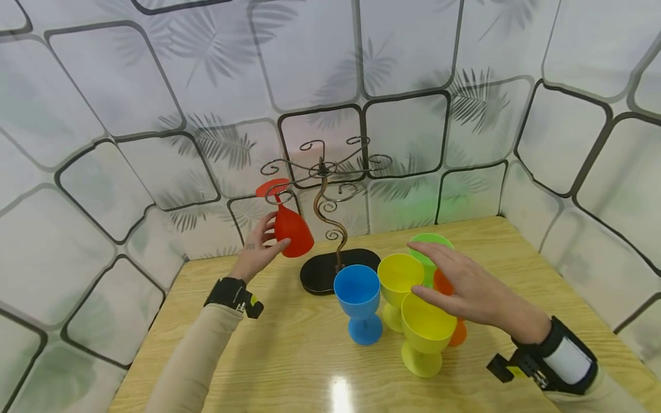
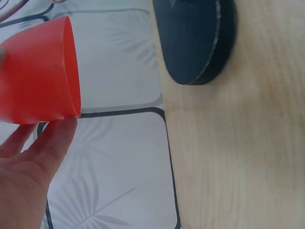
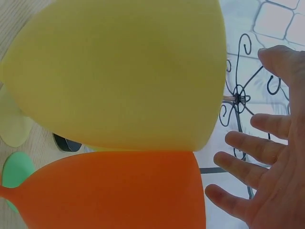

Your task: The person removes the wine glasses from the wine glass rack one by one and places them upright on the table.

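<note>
My left hand [image 1: 258, 244] holds a red plastic goblet [image 1: 293, 232], tilted with its bowl downward and its foot up. The goblet's stem is at a curled hook on the left of a metal wire rack [image 1: 322, 169]; whether the hook bears it I cannot tell. In the left wrist view, fingers [image 2: 52, 145] touch the red bowl near its rim. Above the upright goblets, my right hand [image 1: 472, 289] is spread with straight fingers and holds nothing. Nearest to it are an orange goblet [image 1: 458, 332], mostly hidden behind it, and a yellow goblet [image 1: 428, 324].
A second yellow goblet [image 1: 400, 275], a blue goblet [image 1: 357, 292] and a green goblet [image 1: 431, 244] stand in the same cluster. The rack's black base [image 1: 317, 274] sits behind them on the wooden table [image 1: 289, 355]. Patterned walls [image 1: 408, 51] rise at the back and sides.
</note>
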The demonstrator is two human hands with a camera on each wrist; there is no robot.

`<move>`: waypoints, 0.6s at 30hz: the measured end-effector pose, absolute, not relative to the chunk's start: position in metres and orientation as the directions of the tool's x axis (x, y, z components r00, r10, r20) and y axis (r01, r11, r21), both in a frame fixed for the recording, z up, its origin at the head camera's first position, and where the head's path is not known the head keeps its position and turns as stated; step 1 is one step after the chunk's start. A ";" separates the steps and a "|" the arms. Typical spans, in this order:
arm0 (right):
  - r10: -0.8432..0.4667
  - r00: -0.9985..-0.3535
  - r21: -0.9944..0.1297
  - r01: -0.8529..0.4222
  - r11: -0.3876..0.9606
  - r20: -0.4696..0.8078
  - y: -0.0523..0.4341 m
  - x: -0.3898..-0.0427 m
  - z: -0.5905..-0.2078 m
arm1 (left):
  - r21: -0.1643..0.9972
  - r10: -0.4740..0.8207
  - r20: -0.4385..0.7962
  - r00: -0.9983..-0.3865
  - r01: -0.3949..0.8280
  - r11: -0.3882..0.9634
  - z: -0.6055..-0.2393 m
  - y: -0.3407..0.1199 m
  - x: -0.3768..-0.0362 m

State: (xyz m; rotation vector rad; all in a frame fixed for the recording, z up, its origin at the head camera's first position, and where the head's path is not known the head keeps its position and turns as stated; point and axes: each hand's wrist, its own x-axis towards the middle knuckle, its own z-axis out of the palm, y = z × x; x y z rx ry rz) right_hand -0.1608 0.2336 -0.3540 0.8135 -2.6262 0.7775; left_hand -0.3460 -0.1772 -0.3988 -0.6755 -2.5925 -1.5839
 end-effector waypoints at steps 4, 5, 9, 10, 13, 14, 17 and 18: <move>-0.444 -0.793 -0.411 -0.600 0.686 0.416 0.233 -0.161 -0.355 | 0.846 0.370 0.263 -0.891 0.397 0.355 -0.405 -0.181 -0.335; -0.446 -0.791 -0.410 -0.602 0.685 0.418 0.233 -0.161 -0.355 | 0.846 0.378 0.264 -0.887 0.401 0.351 -0.406 -0.181 -0.332; -0.447 -0.788 -0.403 -0.606 0.686 0.424 0.233 -0.161 -0.355 | 0.836 0.413 0.273 -0.869 0.427 0.345 -0.409 -0.181 -0.323; -0.446 -0.787 -0.401 -0.606 0.687 0.426 0.234 -0.161 -0.355 | 0.835 0.418 0.275 -0.866 0.430 0.342 -0.409 -0.180 -0.321; -0.448 -0.783 -0.399 -0.612 0.683 0.432 0.233 -0.161 -0.354 | 0.830 0.427 0.289 -0.857 0.446 0.335 -0.412 -0.179 -0.317; -0.449 -0.781 -0.398 -0.613 0.682 0.434 0.233 -0.161 -0.355 | 0.829 0.428 0.295 -0.854 0.451 0.330 -0.413 -0.179 -0.315; -0.460 -0.771 -0.395 -0.626 0.672 0.440 0.232 -0.162 -0.357 | 0.829 0.432 0.305 -0.849 0.460 0.319 -0.416 -0.178 -0.308; -0.465 -0.768 -0.394 -0.631 0.669 0.441 0.231 -0.162 -0.358 | 0.829 0.436 0.307 -0.846 0.462 0.315 -0.417 -0.178 -0.305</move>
